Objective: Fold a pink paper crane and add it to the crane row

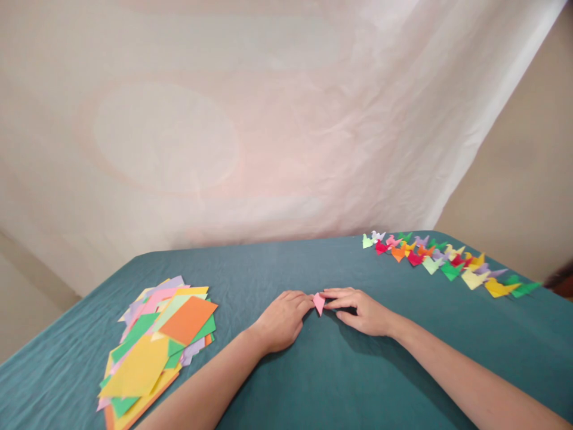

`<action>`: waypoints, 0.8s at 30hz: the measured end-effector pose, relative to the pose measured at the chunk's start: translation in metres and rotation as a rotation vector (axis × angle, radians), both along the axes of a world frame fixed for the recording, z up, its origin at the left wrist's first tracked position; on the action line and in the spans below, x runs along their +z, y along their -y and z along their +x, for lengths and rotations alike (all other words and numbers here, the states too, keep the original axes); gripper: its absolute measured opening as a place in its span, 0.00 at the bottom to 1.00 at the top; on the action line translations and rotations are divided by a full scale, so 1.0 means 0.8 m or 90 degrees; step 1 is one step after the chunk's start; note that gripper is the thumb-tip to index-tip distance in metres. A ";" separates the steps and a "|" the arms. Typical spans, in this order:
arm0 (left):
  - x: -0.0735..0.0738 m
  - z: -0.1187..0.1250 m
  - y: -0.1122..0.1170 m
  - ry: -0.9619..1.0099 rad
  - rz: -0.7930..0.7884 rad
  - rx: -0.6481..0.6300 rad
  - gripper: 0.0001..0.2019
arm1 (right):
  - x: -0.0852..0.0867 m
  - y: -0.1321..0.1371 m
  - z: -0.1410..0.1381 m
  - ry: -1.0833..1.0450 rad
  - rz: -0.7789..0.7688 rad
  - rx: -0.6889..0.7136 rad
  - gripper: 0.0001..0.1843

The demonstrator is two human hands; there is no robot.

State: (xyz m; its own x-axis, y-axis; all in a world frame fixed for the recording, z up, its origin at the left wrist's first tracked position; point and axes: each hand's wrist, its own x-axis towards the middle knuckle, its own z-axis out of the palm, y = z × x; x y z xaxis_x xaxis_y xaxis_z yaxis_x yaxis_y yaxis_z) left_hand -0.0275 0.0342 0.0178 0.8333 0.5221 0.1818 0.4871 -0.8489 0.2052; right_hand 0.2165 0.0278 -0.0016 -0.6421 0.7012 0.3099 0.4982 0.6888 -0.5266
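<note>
A small folded pink paper piece [319, 303] rests on the teal tablecloth [277, 382] in the middle of the table. My left hand [283, 319] lies with curled fingers, its fingertips pinching the paper's left side. My right hand [360, 310] meets it from the right, thumb and forefinger pressed on the paper's other edge. Both forearms reach in from the bottom of the view.
A loose pile of coloured paper squares [156, 340] lies at the left. A row of several folded paper birds [441, 260] runs along the table's far right. A pale wrinkled sheet [268, 119] hangs behind the table.
</note>
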 end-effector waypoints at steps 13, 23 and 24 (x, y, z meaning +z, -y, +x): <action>0.000 -0.001 0.000 0.020 -0.022 0.009 0.25 | -0.005 0.000 -0.001 -0.043 0.006 0.002 0.27; 0.000 -0.001 0.000 0.028 -0.032 -0.003 0.24 | -0.006 0.000 -0.002 -0.018 0.015 -0.017 0.28; 0.000 -0.002 -0.001 0.028 -0.034 -0.005 0.25 | -0.006 0.001 -0.002 -0.015 0.016 -0.018 0.28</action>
State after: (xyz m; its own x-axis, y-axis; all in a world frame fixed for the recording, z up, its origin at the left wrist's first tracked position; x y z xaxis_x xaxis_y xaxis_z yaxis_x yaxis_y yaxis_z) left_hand -0.0287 0.0346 0.0176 0.8290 0.5259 0.1902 0.4707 -0.8398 0.2706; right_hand 0.2150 0.0271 -0.0065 -0.6142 0.7112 0.3421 0.5061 0.6875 -0.5207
